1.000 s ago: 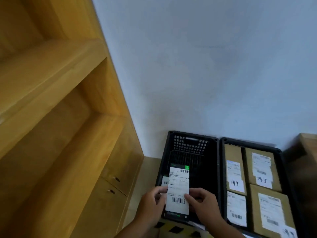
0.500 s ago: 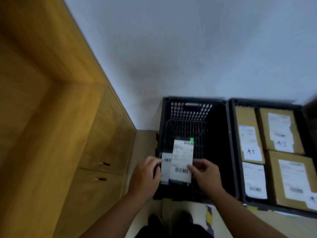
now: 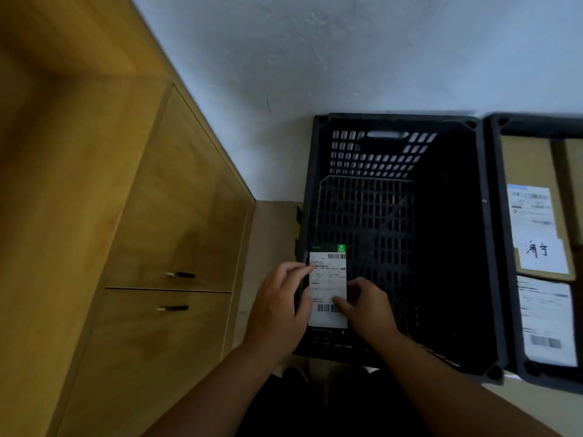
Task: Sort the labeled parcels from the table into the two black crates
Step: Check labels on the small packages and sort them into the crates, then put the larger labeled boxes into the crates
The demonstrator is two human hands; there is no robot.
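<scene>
The parcel (image 3: 328, 288) was black, its white label (image 3: 329, 275) printed with black barcode stripes, a small green square (image 3: 341, 247) at its 1 o'clock corner. The left crate (image 3: 372, 159) was black with a slotted grid; the right crate (image 3: 536, 124), at 3 o'clock, was also black and held brown cardboard boxes (image 3: 525, 162) with white labels. Yellow-and-black striped tape (image 3: 298, 227) showed at the left crate's 9 o'clock edge; the cabinet (image 3: 176, 200) was honey-brown wood grain

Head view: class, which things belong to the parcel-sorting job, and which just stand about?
Job: labeled parcel, left hand, right hand, left crate, right crate, brown parcels.
Standing about: wooden cabinet, wall.
</scene>
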